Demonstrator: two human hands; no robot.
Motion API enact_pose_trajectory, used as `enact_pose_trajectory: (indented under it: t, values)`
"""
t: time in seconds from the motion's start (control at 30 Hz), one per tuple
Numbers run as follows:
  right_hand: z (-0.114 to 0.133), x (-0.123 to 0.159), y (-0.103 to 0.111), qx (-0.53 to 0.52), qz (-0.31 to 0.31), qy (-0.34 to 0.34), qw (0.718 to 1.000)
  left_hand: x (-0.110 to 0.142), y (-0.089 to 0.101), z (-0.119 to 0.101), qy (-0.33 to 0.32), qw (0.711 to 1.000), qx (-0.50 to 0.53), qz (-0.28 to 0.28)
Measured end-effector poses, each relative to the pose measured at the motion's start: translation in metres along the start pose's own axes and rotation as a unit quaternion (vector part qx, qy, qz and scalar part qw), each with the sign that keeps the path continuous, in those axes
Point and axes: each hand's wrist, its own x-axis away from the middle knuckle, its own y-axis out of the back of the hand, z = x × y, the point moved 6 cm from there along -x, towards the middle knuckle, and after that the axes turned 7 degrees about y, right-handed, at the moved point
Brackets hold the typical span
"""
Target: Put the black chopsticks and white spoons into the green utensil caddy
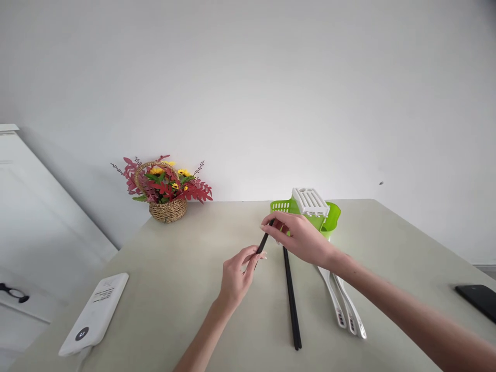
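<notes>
Above the table, both hands grip a slim black chopstick bundle [263,242]; whether it is one stick or more I cannot tell. My left hand [237,276] pinches its lower part, and my right hand [300,235] has its fingers closed on the upper end. Below my right hand, a pair of black chopsticks [292,305] lies lengthwise on the table. To their right rest several white utensils with patterned handle ends [344,305], their far ends hidden by my right arm. Behind my right hand stands a green plastic utensil holder [334,219], topped by a white slotted piece [311,200].
A wicker basket of artificial flowers [168,211] stands at the table's back left. A white device with a cable [95,315] lies at the left edge, and a black phone [478,299] at the right. A white cabinet [42,227] adjoins the left side.
</notes>
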Motion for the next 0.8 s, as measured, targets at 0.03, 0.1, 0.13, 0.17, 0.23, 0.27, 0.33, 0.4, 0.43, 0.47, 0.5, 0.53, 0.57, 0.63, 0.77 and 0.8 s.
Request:
enact_pose_trajectory:
  t: [0.03, 0.1, 0.13, 0.17, 0.23, 0.27, 0.33, 0.4, 0.43, 0.47, 0.5, 0.53, 0.57, 0.63, 0.77, 0.8]
  values:
    - [0.002, -0.002, -0.001, -0.003, 0.005, -0.003, 1.0, 0.001, 0.0, 0.0, 0.003, 1.0, 0.016, -0.003]
    - [0.007, -0.005, -0.001, 0.011, 0.014, 0.005, 1.0, 0.0, -0.004, 0.002, 0.007, 0.999, 0.047, 0.001]
    - [0.009, -0.005, 0.0, 0.028, 0.018, 0.013, 0.999, -0.001, -0.007, 0.003, 0.008, 0.998, 0.056, 0.014]
    - [0.012, -0.005, 0.002, 0.047, 0.022, 0.02, 0.998, -0.003, -0.01, 0.005, 0.01, 0.998, 0.06, 0.035]
    - [0.014, -0.005, 0.005, 0.079, 0.028, 0.02, 0.996, -0.005, -0.017, 0.013, 0.018, 0.995, 0.06, 0.084]
    - [0.014, -0.005, 0.007, 0.09, 0.031, 0.015, 0.995, -0.006, -0.02, 0.018, 0.025, 0.992, 0.059, 0.105]
    - [0.013, -0.005, 0.008, 0.101, 0.032, 0.004, 0.994, -0.006, -0.022, 0.029, 0.046, 0.988, 0.064, 0.134]
    - [0.013, -0.004, 0.007, 0.108, 0.032, 0.0, 0.994, -0.005, -0.023, 0.039, 0.068, 0.983, 0.074, 0.152]
    - [0.013, -0.004, 0.006, 0.111, 0.033, 0.002, 0.993, -0.004, -0.024, 0.043, 0.078, 0.981, 0.078, 0.158]
    - [0.013, -0.003, 0.005, 0.116, 0.035, 0.005, 0.993, -0.003, -0.024, 0.047, 0.087, 0.98, 0.081, 0.162]
    - [0.014, -0.002, 0.005, 0.121, 0.037, 0.007, 0.992, -0.003, -0.024, 0.049, 0.094, 0.978, 0.081, 0.165]
    - [0.015, -0.002, 0.006, 0.126, 0.038, 0.01, 0.991, -0.002, -0.024, 0.051, 0.098, 0.978, 0.077, 0.168]
    - [0.016, -0.002, 0.009, 0.13, 0.035, 0.013, 0.991, -0.002, -0.025, 0.052, 0.101, 0.978, 0.069, 0.172]
    - [0.017, -0.003, 0.022, 0.132, 0.017, 0.012, 0.991, -0.002, -0.025, 0.054, 0.105, 0.977, 0.051, 0.178]
    - [0.016, -0.018, 0.074, 0.134, -0.055, -0.026, 0.989, -0.002, -0.027, 0.057, 0.11, 0.973, 0.027, 0.201]
    - [0.016, -0.023, 0.09, 0.143, -0.086, -0.03, 0.986, -0.001, -0.028, 0.058, 0.11, 0.972, 0.022, 0.206]
